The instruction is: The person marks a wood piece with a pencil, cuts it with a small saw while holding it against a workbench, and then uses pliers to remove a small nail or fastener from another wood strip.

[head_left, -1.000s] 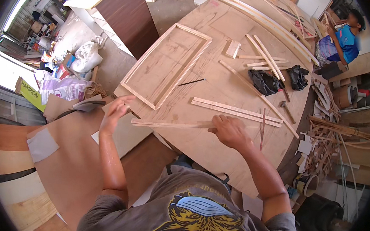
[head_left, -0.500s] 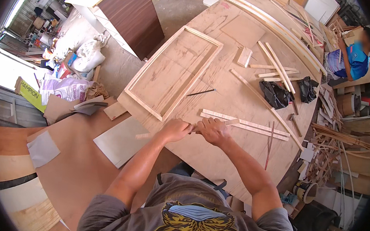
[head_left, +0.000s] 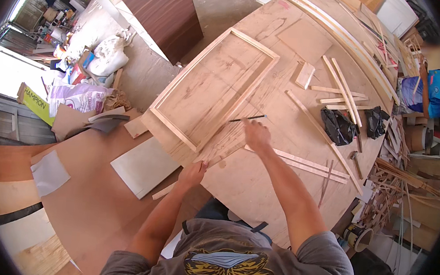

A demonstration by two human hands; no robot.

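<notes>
- Grasping a wooden strip (head_left: 164, 190) at lower centre, the left hand (head_left: 192, 175) now supports it alone.
- The right hand (head_left: 258, 135) has left that strip for a thin black rod (head_left: 236, 120) mid-frame; whether it clasps the rod, I cannot tell.
- On the surface (head_left: 242, 183), a rectangular wooden frame (head_left: 173, 129) lies left of the rod, two pale strips (head_left: 311, 164) below right.
- Black plastic bags (head_left: 337, 127) and a hammer (head_left: 356, 165) lie farther right.

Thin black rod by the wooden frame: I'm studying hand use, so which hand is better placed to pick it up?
Probably the right hand: its fingers are at the rod, while the left hand, farther off, grips a wooden strip.
</notes>
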